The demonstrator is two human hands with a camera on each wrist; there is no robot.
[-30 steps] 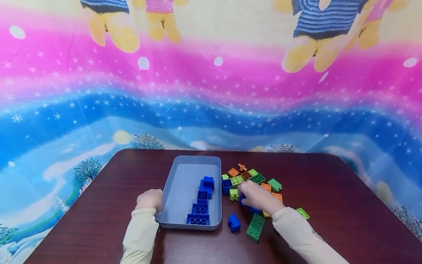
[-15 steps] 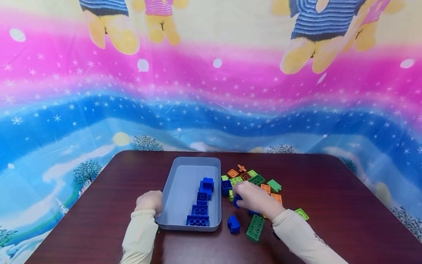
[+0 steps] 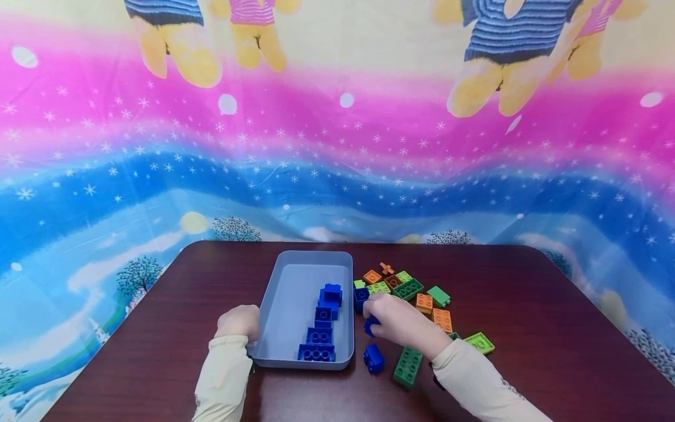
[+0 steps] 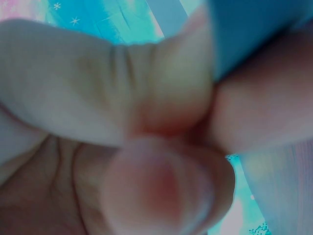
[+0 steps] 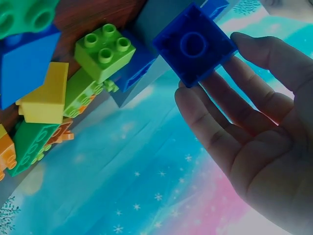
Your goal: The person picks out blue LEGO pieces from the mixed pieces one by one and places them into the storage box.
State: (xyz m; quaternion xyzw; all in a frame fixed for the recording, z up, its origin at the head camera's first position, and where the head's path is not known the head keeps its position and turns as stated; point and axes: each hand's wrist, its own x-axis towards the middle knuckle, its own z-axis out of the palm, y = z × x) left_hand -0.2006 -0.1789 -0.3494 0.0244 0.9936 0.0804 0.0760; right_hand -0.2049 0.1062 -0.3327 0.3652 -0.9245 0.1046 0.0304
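Note:
A grey-blue tray stands on the table with several blue building blocks in a line along its right half. My left hand grips the tray's left wall near the front corner; the left wrist view shows thumb and fingers bent close against the tray wall. Right of the tray, my right hand pinches a small blue block between thumb and fingertips, its hollow underside showing in the right wrist view. Another blue block lies just below that hand.
Mixed blocks lie right of the tray: a long green block, orange blocks, a lime plate and a dark green block. A yellow block shows in the right wrist view. A patterned cloth hangs behind the table.
The right hand, holding the blue block, has moved left from the pile toward the tray's right wall, uncovering some blocks. The left hand stays on the tray's edge.

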